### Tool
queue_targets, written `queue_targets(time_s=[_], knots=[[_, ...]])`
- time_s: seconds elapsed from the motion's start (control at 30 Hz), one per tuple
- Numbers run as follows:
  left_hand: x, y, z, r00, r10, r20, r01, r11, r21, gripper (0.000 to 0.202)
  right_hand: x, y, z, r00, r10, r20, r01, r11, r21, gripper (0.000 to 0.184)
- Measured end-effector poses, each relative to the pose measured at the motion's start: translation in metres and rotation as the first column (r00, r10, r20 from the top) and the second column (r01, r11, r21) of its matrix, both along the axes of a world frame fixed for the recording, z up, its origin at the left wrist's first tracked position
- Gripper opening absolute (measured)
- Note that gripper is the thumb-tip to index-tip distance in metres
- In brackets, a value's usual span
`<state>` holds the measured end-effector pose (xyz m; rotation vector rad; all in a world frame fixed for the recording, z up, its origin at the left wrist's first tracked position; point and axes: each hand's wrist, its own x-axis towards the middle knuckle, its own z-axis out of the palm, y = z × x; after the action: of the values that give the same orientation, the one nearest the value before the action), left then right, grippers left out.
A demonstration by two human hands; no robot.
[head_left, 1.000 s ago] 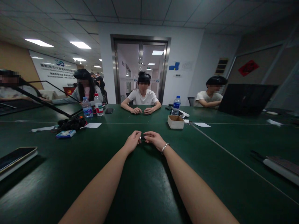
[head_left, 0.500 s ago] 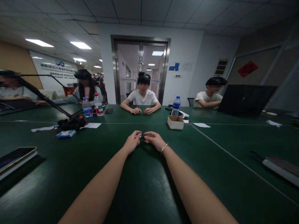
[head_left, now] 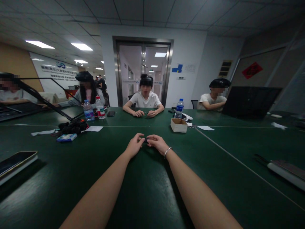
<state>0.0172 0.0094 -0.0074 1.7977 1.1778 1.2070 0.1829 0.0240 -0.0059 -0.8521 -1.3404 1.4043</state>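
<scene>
Over the green table [head_left: 143, 178], my two hands meet in front of me. A small dark object [head_left: 145, 140], too small to name, sits between their fingertips. My right hand [head_left: 157, 143], with a silver bangle at its wrist, pinches the object from the right between thumb and fingers. From the left, my left hand [head_left: 135, 145] closes thumb and fingers on the object's other end. The fingers cover most of it.
Ahead to the right stand an open cardboard box [head_left: 179, 126] and a water bottle [head_left: 179, 108]. Two bottles [head_left: 100, 108], a black cable bundle [head_left: 72, 126] and a blue packet [head_left: 67, 137] are left. A phone [head_left: 16, 163] lies near left. Co-workers sit around the table.
My left thumb has shifted slightly at the small dark object, and a tiny bright spot by the left fingertips no longer shows. Both arms stay in place.
</scene>
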Motion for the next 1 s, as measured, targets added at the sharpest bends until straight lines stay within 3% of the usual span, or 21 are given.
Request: queue_targets(time_s=[1.0], knots=[[0.0011, -0.0037, 0.0040, 0.996, 0.024, -0.083, -0.023, 1.000, 0.012, 0.037, -0.0005, 0.0000, 0.0005, 1.000, -0.011, 0.000, 0.011, 1.000, -0.003, 0.024]])
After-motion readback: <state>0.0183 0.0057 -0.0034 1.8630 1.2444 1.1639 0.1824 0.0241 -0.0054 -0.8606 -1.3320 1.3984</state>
